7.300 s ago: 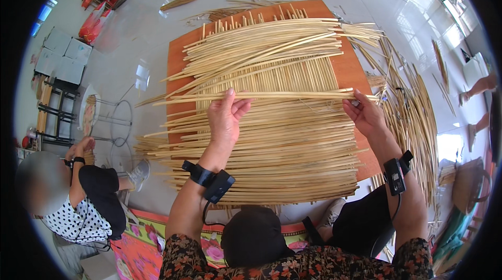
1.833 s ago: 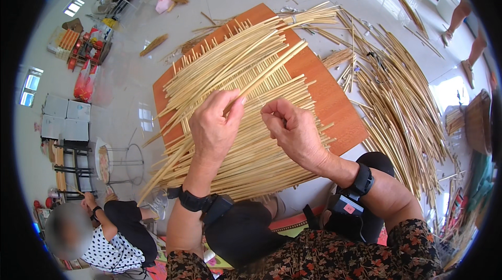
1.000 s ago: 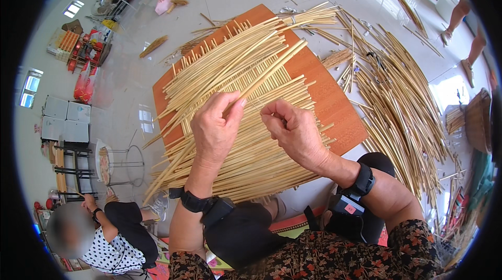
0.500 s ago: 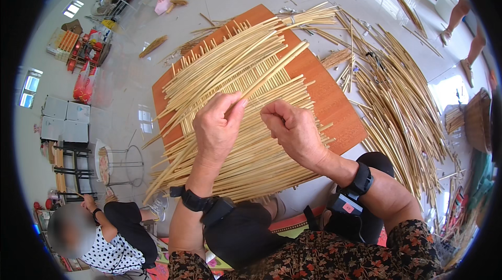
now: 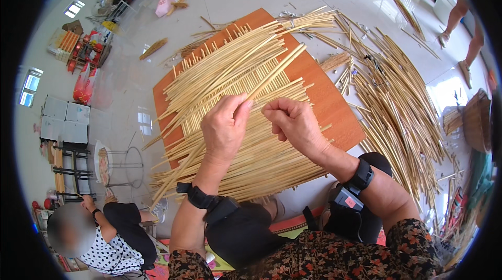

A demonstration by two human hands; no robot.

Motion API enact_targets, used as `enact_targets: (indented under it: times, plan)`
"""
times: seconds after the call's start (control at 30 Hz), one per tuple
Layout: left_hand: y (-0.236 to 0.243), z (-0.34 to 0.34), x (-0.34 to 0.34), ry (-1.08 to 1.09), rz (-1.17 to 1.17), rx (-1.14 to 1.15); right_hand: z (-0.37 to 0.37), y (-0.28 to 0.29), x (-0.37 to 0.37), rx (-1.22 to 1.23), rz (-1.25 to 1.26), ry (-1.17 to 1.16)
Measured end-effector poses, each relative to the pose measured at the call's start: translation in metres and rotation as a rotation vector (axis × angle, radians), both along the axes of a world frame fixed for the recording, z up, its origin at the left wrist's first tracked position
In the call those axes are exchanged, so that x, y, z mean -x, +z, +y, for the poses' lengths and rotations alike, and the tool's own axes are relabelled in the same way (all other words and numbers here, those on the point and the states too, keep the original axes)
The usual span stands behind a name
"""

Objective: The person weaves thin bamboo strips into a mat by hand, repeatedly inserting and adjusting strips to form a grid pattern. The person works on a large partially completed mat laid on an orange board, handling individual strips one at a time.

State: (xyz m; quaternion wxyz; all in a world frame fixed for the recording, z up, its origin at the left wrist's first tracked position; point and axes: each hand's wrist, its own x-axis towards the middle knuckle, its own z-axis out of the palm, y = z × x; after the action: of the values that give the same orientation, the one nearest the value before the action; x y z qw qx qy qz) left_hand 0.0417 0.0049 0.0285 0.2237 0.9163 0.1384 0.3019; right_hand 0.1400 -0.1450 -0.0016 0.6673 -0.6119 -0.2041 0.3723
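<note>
My left hand (image 5: 226,127) is closed in a pinch round a couple of pale reed stalks (image 5: 278,71), which slant up and away to the right. Close beside it, my right hand (image 5: 295,123) has its thumb and forefinger pressed together; whatever is between them is too fine to make out. Beneath both hands lies a woven mat of reed stalks (image 5: 238,164), with a lattice of crossing stalks (image 5: 206,107) in its middle. The mat rests on a reddish-brown wooden board (image 5: 337,110), and its stalk ends stick out past the weave.
Loose reed stalks (image 5: 405,107) form a big pile on the floor to the right. A basket (image 5: 477,120) stands at the far right, near another person's legs (image 5: 473,50). At lower left a person in a dotted top (image 5: 117,246) sits beside a round wire stand (image 5: 133,166).
Both hands have shifted slightly to the right with the stalks still in the left. My right hand has turned at the wrist, its lower fingers loosening a little.
</note>
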Motion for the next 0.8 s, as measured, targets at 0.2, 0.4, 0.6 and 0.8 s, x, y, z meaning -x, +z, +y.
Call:
enact_targets:
  times: [0.2,0.4,0.6,0.8]
  plan:
    - [-0.004,0.0,-0.001,0.069,-0.007,-0.013,-0.004,0.011,-0.008,0.031,0.082,0.056]
    - [0.001,-0.002,0.0,0.042,0.023,0.005,-0.005,0.015,-0.002,0.0,0.109,-0.022]
    - [-0.005,-0.004,-0.003,-0.002,-0.038,0.018,-0.007,0.009,-0.008,0.03,-0.028,-0.032]
    - [-0.004,-0.009,-0.005,-0.018,-0.022,0.045,-0.007,0.007,-0.009,0.022,-0.037,-0.055]
